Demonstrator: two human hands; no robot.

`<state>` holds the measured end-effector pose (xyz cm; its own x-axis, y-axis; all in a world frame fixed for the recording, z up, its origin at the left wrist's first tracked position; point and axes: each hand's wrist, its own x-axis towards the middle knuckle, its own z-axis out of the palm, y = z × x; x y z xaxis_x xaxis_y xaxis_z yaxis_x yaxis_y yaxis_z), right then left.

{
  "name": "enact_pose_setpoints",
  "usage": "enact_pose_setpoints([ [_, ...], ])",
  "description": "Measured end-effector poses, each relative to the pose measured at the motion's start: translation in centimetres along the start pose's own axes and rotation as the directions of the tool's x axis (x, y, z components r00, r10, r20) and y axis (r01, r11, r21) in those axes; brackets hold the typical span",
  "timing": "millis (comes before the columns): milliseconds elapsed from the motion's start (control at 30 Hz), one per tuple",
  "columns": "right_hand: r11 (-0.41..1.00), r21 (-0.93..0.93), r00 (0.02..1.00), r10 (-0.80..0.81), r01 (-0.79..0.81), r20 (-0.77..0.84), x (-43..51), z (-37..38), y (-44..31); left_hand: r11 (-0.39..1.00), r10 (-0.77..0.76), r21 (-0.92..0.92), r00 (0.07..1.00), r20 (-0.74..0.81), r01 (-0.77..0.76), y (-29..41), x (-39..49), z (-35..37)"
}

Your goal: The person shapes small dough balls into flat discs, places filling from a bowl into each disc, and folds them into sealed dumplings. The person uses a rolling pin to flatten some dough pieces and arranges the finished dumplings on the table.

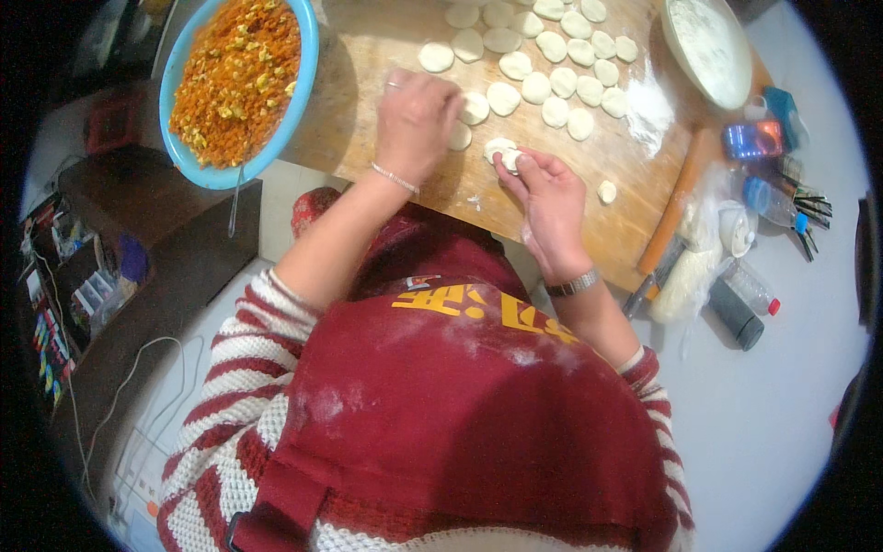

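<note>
On a floured wooden board (386, 165) lie many flattened dough rounds (503, 99), several rows of them. My right hand (552, 196) pinches a small dough piece (511, 160) between thumb and fingers, against or just over another round (495, 148) near the board's front edge. My left hand (419, 117), slightly blurred, is over the board beside the leftmost rounds, its fingers curled downward; what is under them is hidden. A lone small dough lump (606, 192) lies to the right of my right hand.
A blue basin (308, 69) of orange and yellow crumbly filling, with a metal utensil handle, stands at left. At right are a flour bowl (741, 83), loose flour (648, 110), a rolling pin (676, 200), a phone (753, 140), plastic bottles (755, 286) and a dark cylinder (738, 317).
</note>
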<state>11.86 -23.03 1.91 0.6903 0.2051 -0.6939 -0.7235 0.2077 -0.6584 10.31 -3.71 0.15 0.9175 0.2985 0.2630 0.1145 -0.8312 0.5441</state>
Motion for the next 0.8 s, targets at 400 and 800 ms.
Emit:
enact_pose_setpoints([
  [400, 0.999, 0.033, 0.995, -0.024, 0.021, 0.098, -2.5, -1.0, -0.2, 0.818, -0.3, -0.375, 0.879, 0.371, 0.437, 7.2, -4.1, -1.9],
  [800, 0.995, -0.052, 0.983, 0.094, -0.086, 0.16, -2.7, -2.0, 0.0, 0.859, -0.112, -0.468, 0.967, 0.228, 0.21, 3.2, -4.9, -2.6],
])
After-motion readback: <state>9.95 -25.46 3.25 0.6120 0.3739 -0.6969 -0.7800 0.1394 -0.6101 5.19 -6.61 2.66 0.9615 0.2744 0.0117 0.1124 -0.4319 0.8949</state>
